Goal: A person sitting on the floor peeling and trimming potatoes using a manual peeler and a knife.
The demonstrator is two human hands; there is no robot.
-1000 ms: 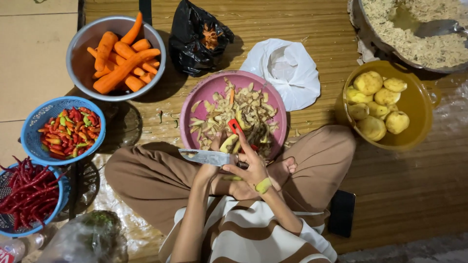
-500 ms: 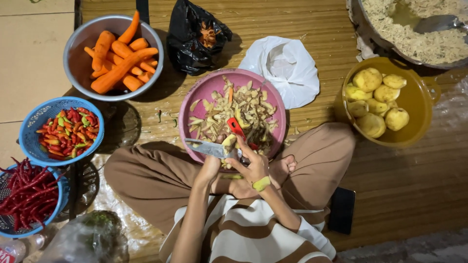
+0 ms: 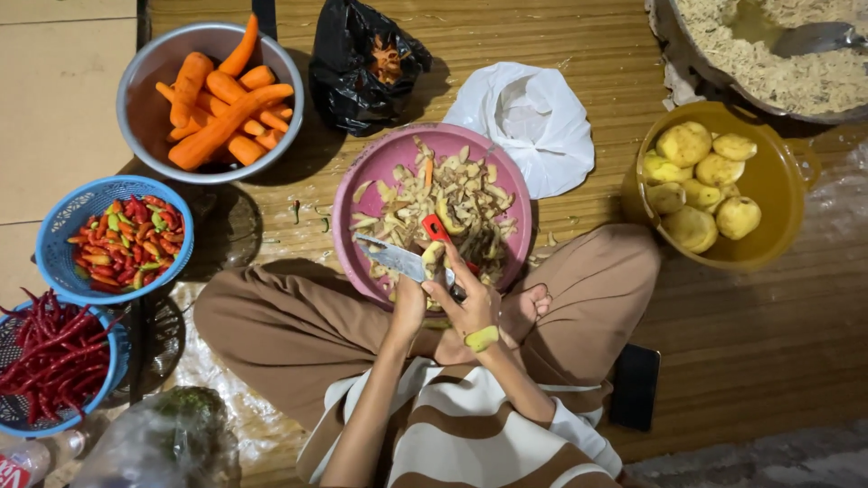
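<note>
Silver and shiny, the knife (image 3: 396, 258) is sitting a bit higher over the pink bowl (image 3: 362, 185) than it was half a second ago, and both hands have come up with it. The left hand (image 3: 409, 305) is wrapping tight around the knife's handle. The blade is pointing to the left and a little up, away from the person, so its long side is lying almost flat across the picture. The right hand (image 3: 475, 303) is pinching a small potato (image 3: 434, 256) in its fingers, right against the blade and over the near edge of the bowl. A red peeler (image 3: 437, 227) is lying just behind the potato, on the peels (image 3: 452, 194) in the bowl. A yellow scrap (image 3: 481, 338) is sticking to the right wrist.

Nothing else has moved. The person is sitting cross-legged on a wooden mat (image 3: 542, 36), with tan floor at the left. Carrots (image 3: 221, 99) are filling a grey bowl. Peeled potatoes (image 3: 701, 181) are lying in a yellow bowl at the right. Mixed chillies (image 3: 122, 239) and long red chillies (image 3: 50, 352) are sitting in blue baskets at the left. A black bag (image 3: 362, 68) and a white bag (image 3: 533, 122) are lying behind the pink bowl.
</note>
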